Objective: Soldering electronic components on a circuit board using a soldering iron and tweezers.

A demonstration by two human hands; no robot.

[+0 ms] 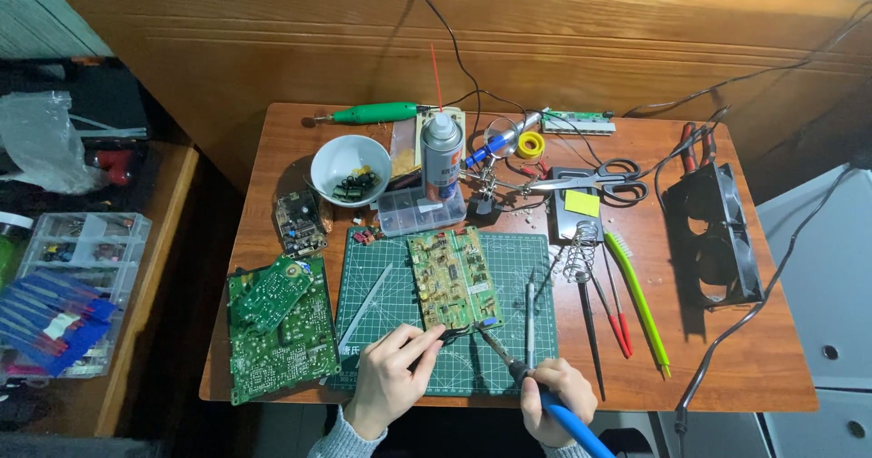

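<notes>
On the green cutting mat (400, 331) near the table's front edge, the left hand (392, 376) pinches tweezers (451, 334) at the light, rigid, fragile circuit board (452, 278), best held by its edges, while the right hand (556, 394) fingers wrap the blue-handled soldering iron (518, 367).

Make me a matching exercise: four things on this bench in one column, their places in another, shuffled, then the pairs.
1. white bowl
2. scissors
3. black fan
4. soldering iron

a. in the right hand
b. far right of the table
c. left of the spray can
d. right of the spray can

Pairs: 1-c, 2-d, 3-b, 4-a
</notes>
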